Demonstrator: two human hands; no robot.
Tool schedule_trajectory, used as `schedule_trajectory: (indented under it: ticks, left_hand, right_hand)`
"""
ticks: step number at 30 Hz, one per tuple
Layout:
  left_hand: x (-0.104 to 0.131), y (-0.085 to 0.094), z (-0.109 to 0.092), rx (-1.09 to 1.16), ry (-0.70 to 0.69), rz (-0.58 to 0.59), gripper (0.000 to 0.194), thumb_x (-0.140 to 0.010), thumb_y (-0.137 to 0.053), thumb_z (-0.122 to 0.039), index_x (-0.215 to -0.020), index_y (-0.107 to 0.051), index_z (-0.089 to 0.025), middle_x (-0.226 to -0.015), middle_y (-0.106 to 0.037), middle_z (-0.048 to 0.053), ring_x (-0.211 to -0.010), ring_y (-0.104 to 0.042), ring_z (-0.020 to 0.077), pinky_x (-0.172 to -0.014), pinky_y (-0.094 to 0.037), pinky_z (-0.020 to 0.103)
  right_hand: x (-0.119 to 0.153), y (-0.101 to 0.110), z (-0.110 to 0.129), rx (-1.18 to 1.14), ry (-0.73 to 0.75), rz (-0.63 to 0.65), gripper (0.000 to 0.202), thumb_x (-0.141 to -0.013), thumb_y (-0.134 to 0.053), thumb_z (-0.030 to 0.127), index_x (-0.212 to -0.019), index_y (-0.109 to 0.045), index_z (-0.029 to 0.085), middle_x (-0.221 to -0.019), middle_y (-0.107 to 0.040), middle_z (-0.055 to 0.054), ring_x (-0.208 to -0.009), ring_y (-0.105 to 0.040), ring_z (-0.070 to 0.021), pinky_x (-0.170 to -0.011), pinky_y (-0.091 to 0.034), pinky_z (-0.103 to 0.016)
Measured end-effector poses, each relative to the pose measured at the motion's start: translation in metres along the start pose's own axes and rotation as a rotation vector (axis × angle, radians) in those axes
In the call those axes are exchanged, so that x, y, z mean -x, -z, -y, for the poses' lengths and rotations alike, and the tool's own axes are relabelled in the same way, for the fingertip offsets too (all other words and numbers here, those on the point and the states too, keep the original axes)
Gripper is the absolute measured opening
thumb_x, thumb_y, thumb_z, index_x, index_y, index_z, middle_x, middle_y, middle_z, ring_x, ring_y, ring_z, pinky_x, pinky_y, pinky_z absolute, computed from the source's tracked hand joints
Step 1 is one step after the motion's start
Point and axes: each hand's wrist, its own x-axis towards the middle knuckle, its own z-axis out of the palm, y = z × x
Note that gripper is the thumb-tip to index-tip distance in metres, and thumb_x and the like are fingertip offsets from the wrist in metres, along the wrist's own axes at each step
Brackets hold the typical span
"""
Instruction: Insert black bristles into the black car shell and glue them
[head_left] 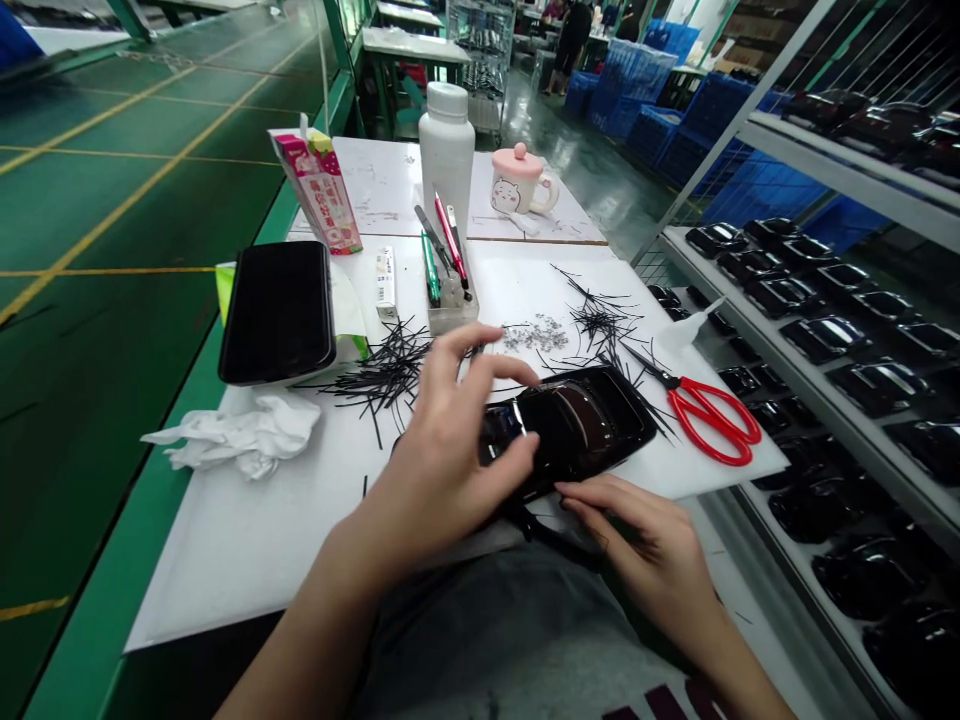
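Note:
A glossy black model car body (615, 410) lies at the near edge of the white table, close to my lap. Over its left part reaches my left hand (457, 440), fingers curved and spread apart, thumb near the car's side; I cannot tell whether it touches. Beside the car's near side is my right hand (637, 530), thumb and fingertips pinched together. Whatever sits in that pinch is too small to make out. Thin black strips (390, 365) are heaped beyond my left hand, and another bunch (600, 315) lies behind the car.
Red-handled scissors (712, 415) lie right of the car. Small silvery bits (540, 333), a tool holder (454, 318), a white bottle (447, 140) and a lidded mug (521, 182) are farther back. A black tray (277, 310) and crumpled tissue (247, 435) sit left. Racks of car bodies (832, 340) stand right.

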Motion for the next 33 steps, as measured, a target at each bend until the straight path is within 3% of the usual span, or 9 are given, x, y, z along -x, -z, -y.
schedule_trajectory:
  ticks: [3,6,11,15,23,30,33]
  left_hand:
    - [0.002,0.009,0.013,0.067,0.077,-0.252,0.026,-0.090,-0.061,-0.013,-0.114,-0.057,-0.022,-0.135,-0.050,0.011,-0.139,-0.046,0.0221,-0.121,-0.037,0.039]
    - [0.003,0.007,0.021,0.172,0.120,-0.354,0.021,-0.091,-0.061,-0.014,-0.110,-0.058,-0.022,-0.130,-0.055,0.010,-0.135,-0.050,0.0236,-0.119,-0.039,0.044]
    - [0.006,0.000,0.017,0.166,0.121,-0.277,0.018,-0.093,-0.059,-0.014,-0.110,-0.059,-0.021,-0.127,-0.056,0.008,-0.130,-0.054,0.0186,-0.113,-0.043,0.034]
    - [0.008,-0.003,0.011,0.057,0.105,-0.171,0.018,-0.094,-0.058,-0.012,-0.111,-0.061,-0.020,-0.126,-0.058,0.008,-0.125,-0.056,0.0132,-0.107,-0.043,0.022]
    - [0.009,-0.004,0.012,-0.004,0.088,-0.162,0.019,-0.095,-0.056,-0.011,-0.112,-0.062,-0.017,-0.127,-0.058,0.009,-0.125,-0.056,0.0134,-0.107,-0.041,0.022]
    - [0.008,-0.005,0.012,0.004,0.055,-0.176,0.017,-0.095,-0.055,-0.009,-0.109,-0.062,-0.016,-0.123,-0.061,0.009,-0.120,-0.058,0.0144,-0.105,-0.043,0.024]
    - [0.007,-0.003,0.010,0.081,-0.002,-0.113,0.016,-0.095,-0.055,-0.007,-0.105,-0.061,-0.018,-0.109,-0.068,0.004,-0.113,-0.062,0.0139,-0.101,-0.046,0.025]
  right_hand:
    - [0.001,-0.005,-0.003,0.033,0.021,-0.012,0.015,-0.095,-0.065,0.006,-0.104,-0.073,0.015,-0.086,-0.076,-0.002,-0.074,-0.071,-0.0093,-0.074,-0.053,-0.014]
    - [0.002,-0.010,-0.002,0.051,0.005,-0.026,0.009,-0.095,-0.067,0.010,-0.098,-0.074,0.015,-0.079,-0.074,-0.001,-0.066,-0.069,-0.0092,-0.066,-0.052,-0.015]
    - [0.003,-0.014,0.000,0.060,-0.055,-0.033,0.012,-0.098,-0.067,0.018,-0.099,-0.078,0.013,-0.077,-0.076,-0.005,-0.063,-0.070,-0.0123,-0.057,-0.052,-0.017]
    - [0.004,-0.014,-0.001,0.046,-0.067,0.004,0.015,-0.099,-0.066,0.019,-0.102,-0.079,0.012,-0.078,-0.076,-0.006,-0.066,-0.071,-0.0129,-0.061,-0.053,-0.018]
    - [0.002,-0.011,-0.003,-0.035,-0.106,0.070,0.017,-0.095,-0.069,0.016,-0.107,-0.080,0.021,-0.093,-0.081,0.000,-0.077,-0.075,-0.0096,-0.075,-0.055,-0.013]
    - [-0.002,-0.009,-0.003,-0.113,-0.339,0.116,0.018,-0.093,-0.070,0.026,-0.102,-0.084,0.022,-0.094,-0.082,-0.005,-0.074,-0.076,-0.0153,-0.066,-0.055,-0.019]
    - [-0.008,-0.005,0.000,-0.207,-0.503,0.197,0.020,-0.092,-0.069,0.032,-0.098,-0.085,0.021,-0.078,-0.080,-0.006,-0.057,-0.069,-0.0141,-0.054,-0.050,-0.021]
